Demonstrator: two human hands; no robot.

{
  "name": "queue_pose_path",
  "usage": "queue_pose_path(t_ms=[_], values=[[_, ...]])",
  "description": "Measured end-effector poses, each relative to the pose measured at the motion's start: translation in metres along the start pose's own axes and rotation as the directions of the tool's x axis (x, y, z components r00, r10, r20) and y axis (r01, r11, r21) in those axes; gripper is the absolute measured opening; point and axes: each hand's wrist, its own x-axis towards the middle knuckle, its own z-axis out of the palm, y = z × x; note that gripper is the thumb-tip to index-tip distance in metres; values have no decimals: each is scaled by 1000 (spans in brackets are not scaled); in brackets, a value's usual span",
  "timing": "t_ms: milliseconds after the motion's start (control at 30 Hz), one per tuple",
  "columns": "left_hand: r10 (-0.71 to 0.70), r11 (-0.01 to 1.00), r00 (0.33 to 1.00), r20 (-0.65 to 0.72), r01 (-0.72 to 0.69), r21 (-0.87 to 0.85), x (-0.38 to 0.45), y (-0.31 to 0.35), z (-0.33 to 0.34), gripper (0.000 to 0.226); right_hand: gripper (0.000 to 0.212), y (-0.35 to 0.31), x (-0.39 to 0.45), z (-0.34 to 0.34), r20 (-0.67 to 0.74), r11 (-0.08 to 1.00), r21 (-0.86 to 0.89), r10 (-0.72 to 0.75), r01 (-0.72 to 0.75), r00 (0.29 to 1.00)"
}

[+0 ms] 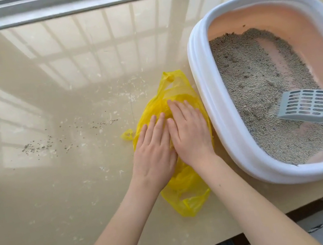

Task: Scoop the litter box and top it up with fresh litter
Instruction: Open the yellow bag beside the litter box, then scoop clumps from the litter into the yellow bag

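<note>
A yellow plastic bag (189, 193) lies flat on the glossy beige surface, just left of the litter box (211, 98). My left hand (153, 152) and my right hand (190, 130) press side by side on the bag's middle, fingers straight and flat. The litter box has a white rim and pink inside, with grey litter (254, 80) spread unevenly and a bare pink strip showing. A pale blue slotted scoop (307, 105) rests in the litter at the right, its handle running off the frame's edge.
Spilled litter grains (41, 144) dot the surface to the left. A window frame (78, 7) runs along the far edge. The surface's near edge (292, 205) drops off at the lower right, with floor below.
</note>
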Motion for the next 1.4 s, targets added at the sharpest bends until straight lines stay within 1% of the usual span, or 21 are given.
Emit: queue_pose_path(t_ms=[67, 167, 233, 300, 367, 467, 533, 633, 733, 800, 900, 967, 1033, 1067, 1133, 1233, 1267, 1333, 1367, 1400], values=[[-7, 997, 1000, 11, 6, 75, 5, -4, 7, 58, 57, 14, -14, 11, 69, 998, -39, 42, -39, 997], [-22, 991, 998, 51, 15, 130, 14, -11, 20, 63, 57, 29, -17, 26, 83, 998, -34, 61, -58, 995], [-51, 990, 993, 103, 37, 134, 19, -16, 29, 65, 56, 33, -16, 32, 82, 998, -20, 55, -53, 995], [-63, 991, 987, 150, 44, 128, 20, -20, 37, 66, 54, 34, -15, 35, 87, 998, -45, 55, -51, 995], [-66, 992, 984, 167, 47, 115, 20, -21, 36, 65, 54, 31, -13, 32, 78, 996, -66, 57, -52, 995], [-61, 995, 992, 107, 51, 92, 22, -15, 17, 61, 54, 17, -13, 18, 80, 997, -37, 65, -62, 995], [-53, 997, 996, 71, 48, 63, 21, -8, -3, 58, 54, 3, -14, 2, 58, 998, 50, 28, -31, 998], [-49, 999, 999, 11, 49, 5, 21, 6, -31, 51, 53, -14, -17, -28, -2, 984, 179, -3, 3, 1000], [-28, 994, 998, -51, 22, -110, 27, 22, -50, 47, 46, -19, -15, -61, -77, 962, 268, -25, 45, 997], [10, 985, 996, -84, -24, -168, 35, 37, -59, 47, 43, -12, -11, -82, -126, 947, 315, -26, 65, 992], [69, 973, 988, -137, -97, -208, 53, 67, -64, 45, 37, 11, -4, -109, -168, 934, 345, -39, 96, 985], [67, 966, 984, -162, -105, -238, 66, 89, -61, 42, 33, 34, 3, -129, -197, 941, 315, -62, 123, 978], [30, 957, 983, -179, -80, -277, 79, 112, -53, 41, 33, 66, 8, -153, -190, 958, 244, -104, 149, 976], [11, 954, 983, -182, -65, -293, 85, 123, -47, 41, 33, 85, 11, -166, -152, 968, 201, -123, 152, 981], [-33, 953, 985, -172, -20, -302, 96, 141, -36, 44, 32, 128, 16, -190, -23, 988, 95, -118, 120, 993], [-112, 965, 983, -145, 72, -251, 110, 160, -17, 50, 37, 198, 20, -220, 194, 991, -127, -3, 28, 981], [-139, 969, 980, -140, 106, -223, 115, 165, -11, 51, 44, 217, 20, -227, 284, 973, -229, 58, 9, 957], [-198, 972, 971, -135, 177, -152, 122, 174, -3, 52, 66, 244, 22, -240, 463, 910, -413, 183, 28, 867], [-224, 971, 966, -130, 211, -109, 124, 178, -1, 52, 76, 252, 23, -245, 537, 895, -443, 215, 55, 816], [-245, 969, 962, -121, 238, -71, 125, 181, 1, 52, 80, 257, 23, -249, 586, 891, -446, 221, 83, 780]])
